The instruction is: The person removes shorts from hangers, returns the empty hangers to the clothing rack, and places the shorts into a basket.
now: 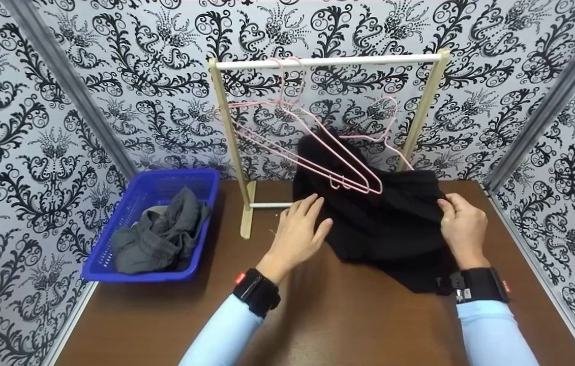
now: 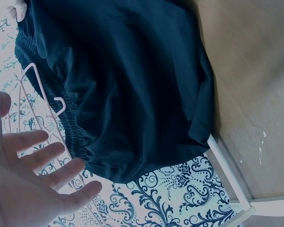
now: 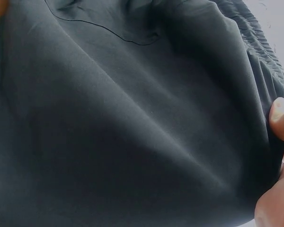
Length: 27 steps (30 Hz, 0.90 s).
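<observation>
Black shorts [image 1: 394, 229] with a gathered elastic waistband hang spread over the table, in front of the rack. My right hand [image 1: 464, 226] pinches one end of the waistband, thumb [image 3: 280, 112] on the cloth. Beside the other end, my left hand [image 1: 298, 234] is held with its fingers spread and nothing in them; the left wrist view shows its palm facing the camera. Pink hangers [image 1: 325, 145] hang from the rail in front of part of the shorts. Another pink hanger [image 1: 386, 137] sits lower, behind the shorts, its hook below the rail; its lower part is hidden.
A wooden rack [image 1: 231, 137] with a white top rail [image 1: 348, 61] stands at the back of the brown table [image 1: 328, 320]. To the left is a blue plastic basket [image 1: 94, 259] holding grey clothing [image 1: 160, 239]. Patterned panels [image 1: 165, 112] enclose the back and sides.
</observation>
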Tool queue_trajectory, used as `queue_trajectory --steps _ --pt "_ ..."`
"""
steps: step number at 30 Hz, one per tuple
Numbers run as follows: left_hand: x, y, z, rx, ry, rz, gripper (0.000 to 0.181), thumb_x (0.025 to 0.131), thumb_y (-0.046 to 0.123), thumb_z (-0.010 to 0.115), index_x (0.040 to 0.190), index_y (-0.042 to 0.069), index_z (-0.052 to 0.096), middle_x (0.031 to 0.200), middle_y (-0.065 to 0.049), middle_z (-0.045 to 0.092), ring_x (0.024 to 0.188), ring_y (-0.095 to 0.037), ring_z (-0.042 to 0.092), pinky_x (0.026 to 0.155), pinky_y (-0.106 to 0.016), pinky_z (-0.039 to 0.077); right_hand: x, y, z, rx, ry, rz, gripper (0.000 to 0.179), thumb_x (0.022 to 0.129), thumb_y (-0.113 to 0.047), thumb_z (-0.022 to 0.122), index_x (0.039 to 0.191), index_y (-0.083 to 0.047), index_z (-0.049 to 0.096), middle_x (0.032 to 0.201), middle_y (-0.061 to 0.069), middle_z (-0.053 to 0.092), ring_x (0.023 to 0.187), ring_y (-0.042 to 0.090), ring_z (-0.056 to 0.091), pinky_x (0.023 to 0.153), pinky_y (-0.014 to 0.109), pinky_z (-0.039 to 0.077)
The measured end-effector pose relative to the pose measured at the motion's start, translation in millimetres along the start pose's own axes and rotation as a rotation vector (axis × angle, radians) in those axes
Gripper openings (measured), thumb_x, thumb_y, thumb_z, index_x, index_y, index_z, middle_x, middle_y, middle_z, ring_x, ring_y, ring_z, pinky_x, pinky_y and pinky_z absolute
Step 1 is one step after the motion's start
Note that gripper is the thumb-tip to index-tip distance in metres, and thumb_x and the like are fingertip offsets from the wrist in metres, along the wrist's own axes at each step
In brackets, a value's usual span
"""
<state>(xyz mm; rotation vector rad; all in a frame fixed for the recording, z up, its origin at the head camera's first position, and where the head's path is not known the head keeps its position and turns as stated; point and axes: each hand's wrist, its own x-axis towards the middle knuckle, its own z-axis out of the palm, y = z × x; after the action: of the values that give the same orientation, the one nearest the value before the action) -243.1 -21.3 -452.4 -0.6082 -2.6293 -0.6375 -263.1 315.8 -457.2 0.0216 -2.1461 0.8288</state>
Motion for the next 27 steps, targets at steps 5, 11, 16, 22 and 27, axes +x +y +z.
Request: queue_trajectory --steps 5,11,16,22,27 --pt "-1.4 -1.5 0.4 0.003 -0.002 -0.007 0.054 0.107 0.04 0.049 0.15 0.007 0.053 0.156 -0.011 0.049 0.14 -0.031 0.048 0.106 -0.055 0.042 -6.0 3 1 -0.008 -0.018 0.02 0.007 0.091 -0.004 0.074 0.093 0.002 0.073 0.085 0.024 0.074 0.079 0.055 0.066 0.071 0.063 0.045" --pt "-2.5 -3.3 1.1 -0.006 -0.01 -0.012 0.054 0.107 0.039 0.05 0.15 0.006 0.053 0.156 -0.013 0.049 0.141 -0.033 0.047 0.107 -0.056 0.041 -13.1 6 3 0.008 -0.03 0.025 0.005 0.091 -0.003 0.073 0.092 0.003 0.073 0.086 0.024 0.074 0.079 0.054 0.067 0.071 0.062 0.046" --pt "-3.9 -4.4 2.0 -0.001 -0.014 -0.012 0.054 0.107 0.039 0.05 0.15 0.005 0.053 0.156 -0.013 0.049 0.141 -0.033 0.047 0.108 -0.057 0.041 -19.1 8 6 0.021 -0.035 0.013 0.004 0.091 -0.001 0.073 0.091 0.003 0.072 0.083 0.023 0.074 0.074 0.052 0.067 0.069 0.061 0.046" --pt "-4.8 -6.3 2.6 0.001 -0.013 -0.016 0.054 0.107 0.039 0.05 0.149 0.005 0.053 0.155 -0.014 0.05 0.141 -0.034 0.048 0.108 -0.057 0.041 -26.0 10 9 0.027 -0.048 -0.01 0.005 0.092 0.0 0.073 0.091 0.005 0.072 0.082 0.023 0.073 0.07 0.049 0.067 0.068 0.06 0.047" --pt "-5.9 -7.3 2.3 0.005 -0.005 -0.017 0.054 0.107 0.039 0.05 0.149 0.005 0.054 0.154 -0.014 0.05 0.14 -0.034 0.048 0.108 -0.057 0.042 -31.0 11 11 0.027 -0.063 -0.014 0.004 0.092 0.0 0.072 0.091 0.005 0.072 0.081 0.022 0.073 0.068 0.046 0.066 0.066 0.057 0.047"
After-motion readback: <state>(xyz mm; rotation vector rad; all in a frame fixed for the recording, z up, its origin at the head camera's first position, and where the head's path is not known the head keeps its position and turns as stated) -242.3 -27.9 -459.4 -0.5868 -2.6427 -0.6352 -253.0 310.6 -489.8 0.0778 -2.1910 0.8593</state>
